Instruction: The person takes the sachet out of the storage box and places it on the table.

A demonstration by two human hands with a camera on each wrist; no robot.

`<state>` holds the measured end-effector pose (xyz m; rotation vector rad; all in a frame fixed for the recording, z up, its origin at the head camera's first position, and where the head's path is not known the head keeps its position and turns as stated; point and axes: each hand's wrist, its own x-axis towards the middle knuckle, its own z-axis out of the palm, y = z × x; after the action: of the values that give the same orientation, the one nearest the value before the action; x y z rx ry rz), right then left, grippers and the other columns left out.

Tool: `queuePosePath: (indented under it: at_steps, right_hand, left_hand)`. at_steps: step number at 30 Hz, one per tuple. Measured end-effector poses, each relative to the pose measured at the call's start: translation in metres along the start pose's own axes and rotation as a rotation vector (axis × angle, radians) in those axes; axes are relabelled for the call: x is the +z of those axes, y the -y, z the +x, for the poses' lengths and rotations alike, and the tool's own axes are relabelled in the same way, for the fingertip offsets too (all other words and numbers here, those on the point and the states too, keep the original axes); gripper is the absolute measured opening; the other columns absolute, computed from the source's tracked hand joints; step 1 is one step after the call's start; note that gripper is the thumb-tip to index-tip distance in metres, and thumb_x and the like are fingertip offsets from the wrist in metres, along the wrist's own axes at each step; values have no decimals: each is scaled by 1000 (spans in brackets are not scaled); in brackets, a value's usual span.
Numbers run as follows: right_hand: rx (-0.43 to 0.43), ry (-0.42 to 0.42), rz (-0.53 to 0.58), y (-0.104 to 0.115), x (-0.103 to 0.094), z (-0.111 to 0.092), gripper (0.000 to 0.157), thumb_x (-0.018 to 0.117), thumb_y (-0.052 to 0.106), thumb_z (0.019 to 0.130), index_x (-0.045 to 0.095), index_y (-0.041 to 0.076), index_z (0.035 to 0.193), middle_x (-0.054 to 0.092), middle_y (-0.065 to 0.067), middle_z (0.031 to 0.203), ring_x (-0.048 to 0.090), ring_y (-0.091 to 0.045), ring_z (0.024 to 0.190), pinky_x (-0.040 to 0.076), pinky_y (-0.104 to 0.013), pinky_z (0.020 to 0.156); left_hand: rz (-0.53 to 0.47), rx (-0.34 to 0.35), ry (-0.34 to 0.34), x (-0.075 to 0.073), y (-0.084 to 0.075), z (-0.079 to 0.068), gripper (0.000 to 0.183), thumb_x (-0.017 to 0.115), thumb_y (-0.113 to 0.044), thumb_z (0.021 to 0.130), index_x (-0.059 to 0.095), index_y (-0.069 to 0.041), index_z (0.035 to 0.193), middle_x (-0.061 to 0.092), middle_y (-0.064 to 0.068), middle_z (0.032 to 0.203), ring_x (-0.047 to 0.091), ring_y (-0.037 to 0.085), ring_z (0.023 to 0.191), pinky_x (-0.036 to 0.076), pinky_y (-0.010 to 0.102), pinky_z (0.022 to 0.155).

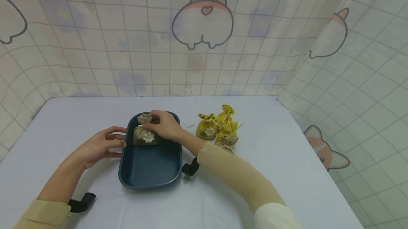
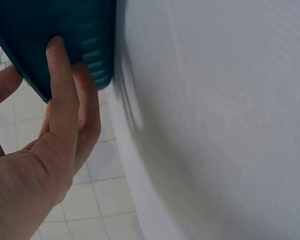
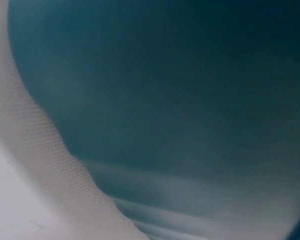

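In the head view, a blue-green tray (image 1: pixel 153 168) lies on the table. My right hand (image 1: pixel 165 126) reaches inside it and pinches a khaki-brown drawstring pouch (image 1: pixel 140 137) near its gathered neck. A white flower with a yellow centre decorates the pouch, which stands in the back left of the tray. My left hand (image 1: pixel 103 145) touches the tray's left side with spread fingers. Up close in the left wrist view, its extended fingers (image 2: pixel 62 95) rest against the tray's outer wall (image 2: pixel 85 30). The right wrist view shows mostly blurred tray wall (image 3: pixel 140 110), not the hand.
Right of the tray, several yellow drawstring pouches (image 1: pixel 206 127) stand clustered, with another khaki-brown pouch (image 1: pixel 227 144) at their front. A white cloth covers the table (image 1: pixel 255 179). Behind it hangs a checked curtain (image 1: pixel 143 62) with cartoon animals. Black wrist-camera mounts (image 1: pixel 82 203) jut from both wrists.
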<state>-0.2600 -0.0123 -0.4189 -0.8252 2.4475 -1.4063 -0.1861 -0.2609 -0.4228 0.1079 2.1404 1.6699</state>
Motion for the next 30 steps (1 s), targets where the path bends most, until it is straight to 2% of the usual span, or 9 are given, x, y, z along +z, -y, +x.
queuePosePath:
  at_steps: [8, 19, 30]
  right_hand:
    - [10, -39, 63, 2, -3, -3, 22, 72, 20, 98, 69, 7, 115, 72, -3, 109, 70, -13, 103, 55, -19, 83]
    - [20, -95, 89, 9, -13, -12, 22, 75, 21, 97, 70, 9, 115, 73, -2, 111, 70, -14, 105, 55, -22, 84]
    - [-19, -49, 139, 27, -33, -28, 21, 73, 20, 98, 69, 8, 116, 72, -2, 109, 70, -13, 104, 55, -25, 84]
  left_hand:
    - [-1, 0, 2, 0, 2, 1, 65, 61, -10, 100, 27, 5, 153, 40, 34, 143, 61, 30, 110, 58, 47, 91]
    - [-4, 1, 1, 0, 2, 2, 65, 61, -10, 100, 28, 5, 153, 43, 31, 140, 62, 26, 108, 58, 47, 90]
    - [7, -5, -8, 0, 1, 2, 64, 61, -9, 100, 28, 5, 153, 46, 30, 138, 63, 25, 106, 59, 46, 90]
